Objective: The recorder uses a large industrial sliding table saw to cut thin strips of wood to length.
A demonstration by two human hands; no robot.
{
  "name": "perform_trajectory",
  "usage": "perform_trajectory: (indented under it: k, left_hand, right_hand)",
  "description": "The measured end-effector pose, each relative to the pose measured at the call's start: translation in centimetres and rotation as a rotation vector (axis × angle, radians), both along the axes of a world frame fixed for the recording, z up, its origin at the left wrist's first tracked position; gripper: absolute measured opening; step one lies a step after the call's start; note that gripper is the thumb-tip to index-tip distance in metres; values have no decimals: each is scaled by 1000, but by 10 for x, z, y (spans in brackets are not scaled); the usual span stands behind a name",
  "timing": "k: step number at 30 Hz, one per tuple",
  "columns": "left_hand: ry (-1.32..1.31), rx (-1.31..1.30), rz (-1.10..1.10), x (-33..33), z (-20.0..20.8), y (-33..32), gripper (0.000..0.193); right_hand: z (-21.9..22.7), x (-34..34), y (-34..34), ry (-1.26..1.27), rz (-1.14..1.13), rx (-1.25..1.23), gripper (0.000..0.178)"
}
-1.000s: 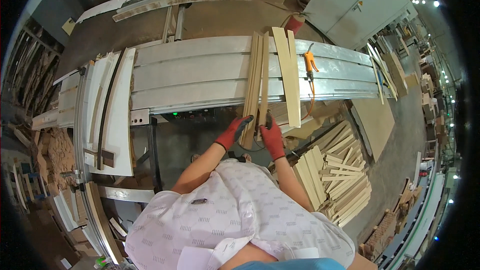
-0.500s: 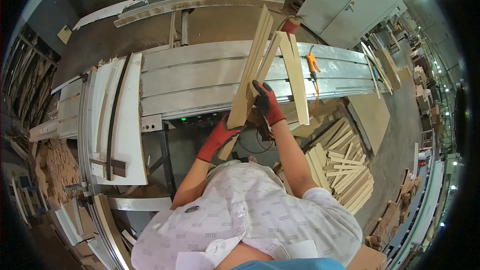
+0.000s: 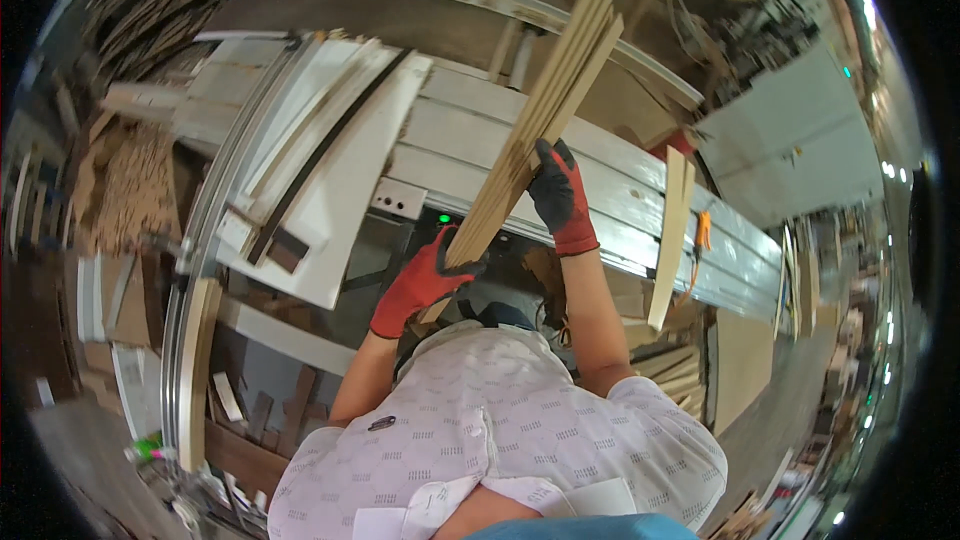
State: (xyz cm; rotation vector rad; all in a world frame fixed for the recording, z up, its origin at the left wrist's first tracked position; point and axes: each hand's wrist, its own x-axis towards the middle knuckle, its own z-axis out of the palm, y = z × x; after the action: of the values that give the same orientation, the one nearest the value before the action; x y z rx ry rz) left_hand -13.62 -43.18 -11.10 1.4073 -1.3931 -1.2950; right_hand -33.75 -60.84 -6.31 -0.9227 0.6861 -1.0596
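The lower end of the wooden strips (image 3: 535, 130) is hidden behind the left hand (image 3: 425, 280).

There is one view only, from a wide fisheye camera worn on the person's head. It looks steeply down over the patterned shirt (image 3: 500, 440) at the long metal worktop (image 3: 600, 180) in front. The forearms come in from the lower edge, very near the lens. Straight edges bend toward the round dark rim, and the workshop floor (image 3: 745, 370) appears at the right.
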Motion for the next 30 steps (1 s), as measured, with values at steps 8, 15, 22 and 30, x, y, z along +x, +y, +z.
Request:
perform_trajectory:
  k: [8,15,22,30]
  left_hand:
    - [-690,-381,526,30,-7,-7,80]
    - [-22,-349,724,91,64,-59,78]
    - [-172,-463,814,169,16,-101,67]
    - [-211,-409,920,163,-3,-97,63]
  right_hand:
    - [77,111,-41,-522,291,-35,20]
    - [119,236,-10,-340,370,-470,23]
    - [86,327,-29,-244,666,-541,29]
    - [60,331,-32,-253,829,-429,28]
